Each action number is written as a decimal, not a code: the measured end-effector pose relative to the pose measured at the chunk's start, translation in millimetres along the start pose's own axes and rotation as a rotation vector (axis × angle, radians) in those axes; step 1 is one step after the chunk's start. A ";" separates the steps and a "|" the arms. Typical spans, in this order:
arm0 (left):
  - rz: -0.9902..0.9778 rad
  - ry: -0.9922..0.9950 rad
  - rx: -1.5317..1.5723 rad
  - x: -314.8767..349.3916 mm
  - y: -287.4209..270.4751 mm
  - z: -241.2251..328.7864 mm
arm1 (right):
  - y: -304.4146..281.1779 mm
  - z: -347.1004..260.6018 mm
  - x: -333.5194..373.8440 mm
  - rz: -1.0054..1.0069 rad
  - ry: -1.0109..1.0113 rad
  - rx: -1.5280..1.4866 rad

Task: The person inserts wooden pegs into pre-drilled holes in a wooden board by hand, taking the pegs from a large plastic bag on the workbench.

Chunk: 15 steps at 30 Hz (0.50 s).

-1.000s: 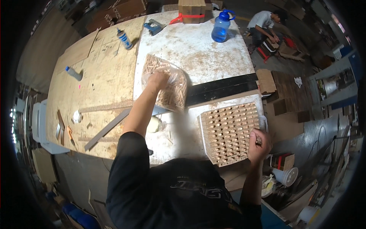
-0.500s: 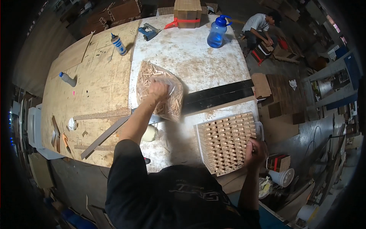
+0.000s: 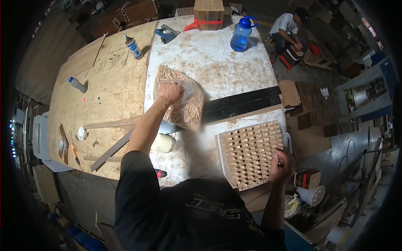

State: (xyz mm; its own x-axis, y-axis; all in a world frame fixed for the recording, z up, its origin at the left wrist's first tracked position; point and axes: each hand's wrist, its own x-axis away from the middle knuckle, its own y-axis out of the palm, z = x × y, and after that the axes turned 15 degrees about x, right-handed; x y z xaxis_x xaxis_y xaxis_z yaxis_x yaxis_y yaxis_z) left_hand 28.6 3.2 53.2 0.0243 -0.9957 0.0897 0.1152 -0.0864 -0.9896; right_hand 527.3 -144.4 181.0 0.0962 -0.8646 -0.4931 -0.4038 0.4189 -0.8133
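A clear plastic bag of wooden dowels (image 3: pixel 190 111) lies on the white part of the table. My left hand (image 3: pixel 171 93) is at the bag's opening, its fingers curled down among the dowels; what they grip is hidden. To the right stands a block of wooden pieces (image 3: pixel 251 154), with rows of dowels sticking up from its top. My right hand (image 3: pixel 282 166) is closed beside the block's right edge, thumb against curled fingers. Whether something small is inside it does not show.
Black boards (image 3: pixel 238 104) lie between bag and block. Farther back are a blue water bottle (image 3: pixel 240 37), a nail gun (image 3: pixel 166 34), a glue bottle (image 3: pixel 134 48) and a wooden box (image 3: pixel 209 16) tied with red ribbon. A person (image 3: pixel 287 31) sits working at the far right.
My left hand has shifted slightly up and left within the bag's opening, and more of it shows. My right hand stays by the block. The whole view has shifted a little.
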 end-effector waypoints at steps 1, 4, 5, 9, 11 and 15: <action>0.009 0.014 -0.007 0.1 0.0 -0.5 | -0.1 -0.3 0.1 0.002 -0.006 -0.007; -0.036 0.049 0.003 -0.4 -2.4 -2.4 | 0.8 -1.1 -0.5 0.022 -0.007 -0.028; -0.061 0.052 -0.003 -0.8 -3.6 -3.1 | 1.4 -1.2 -0.8 0.032 -0.012 -0.025; -0.078 0.045 0.036 1.4 -10.3 -3.7 | 2.9 -1.8 -0.3 0.065 -0.026 -0.011; -0.113 0.027 0.027 4.2 -15.1 -3.1 | 3.7 -2.3 0.3 0.064 -0.016 -0.021; -0.063 -0.011 0.094 13.3 -23.6 -0.4 | 5.4 -3.8 0.0 0.074 0.008 -0.064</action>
State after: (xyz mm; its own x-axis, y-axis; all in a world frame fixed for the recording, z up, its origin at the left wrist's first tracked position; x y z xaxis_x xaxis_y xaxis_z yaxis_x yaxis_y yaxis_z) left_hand 25.9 -8.0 77.7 0.0248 -0.9880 0.1527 0.2092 -0.1443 -0.9672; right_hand 521.7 -143.2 177.8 0.0568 -0.8344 -0.5483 -0.4673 0.4631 -0.7531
